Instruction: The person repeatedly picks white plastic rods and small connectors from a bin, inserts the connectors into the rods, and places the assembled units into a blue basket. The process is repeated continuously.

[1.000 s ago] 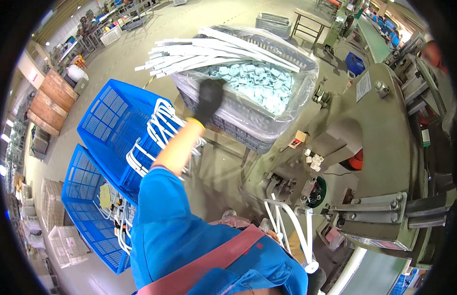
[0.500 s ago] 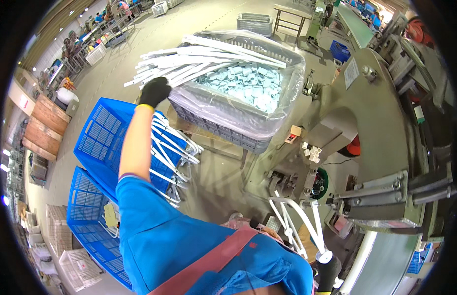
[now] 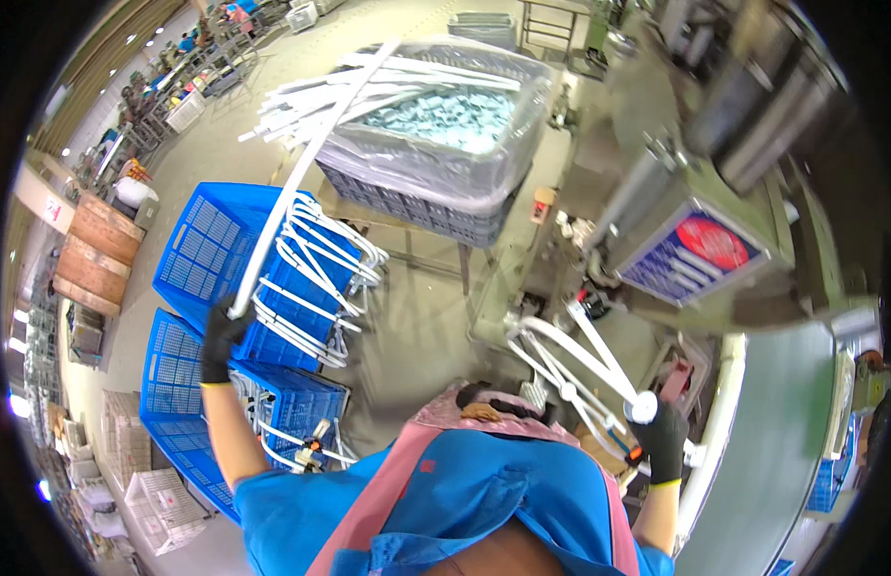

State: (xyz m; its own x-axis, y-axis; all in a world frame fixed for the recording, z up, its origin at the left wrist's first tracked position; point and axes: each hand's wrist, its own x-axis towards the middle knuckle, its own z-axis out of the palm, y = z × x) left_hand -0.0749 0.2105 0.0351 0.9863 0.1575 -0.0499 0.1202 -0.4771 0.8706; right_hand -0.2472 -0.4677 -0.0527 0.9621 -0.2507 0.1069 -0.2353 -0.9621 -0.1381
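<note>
My left hand [image 3: 223, 338], in a black glove, is closed around the lower end of a long straight white tube [image 3: 297, 175]. The tube slants up over the blue crates, its far end passing in front of the large plastic-lined crate. At the lower right my right hand [image 3: 666, 444], also gloved in black, grips a white tubular frame [image 3: 599, 360] near its round white cap [image 3: 641, 407]. The frame's bent legs spread leftward, beneath the machine. Beyond my left hand lies a pile of white tubes [image 3: 301, 101] across the lined crate's left side.
The grey lined crate [image 3: 421, 206] holds many small pale-blue fittings [image 3: 450, 117]. Blue crates [image 3: 215, 230] with bent white tube frames [image 3: 316, 250] stand at left. A large press-like machine [image 3: 695, 245] rises on the right, beside a green conveyor belt [image 3: 776, 432].
My left hand has come down from the pile toward my body, bringing one white tube. My right hand and the frame show more fully. The view has shifted, bringing the machine's front into sight.
</note>
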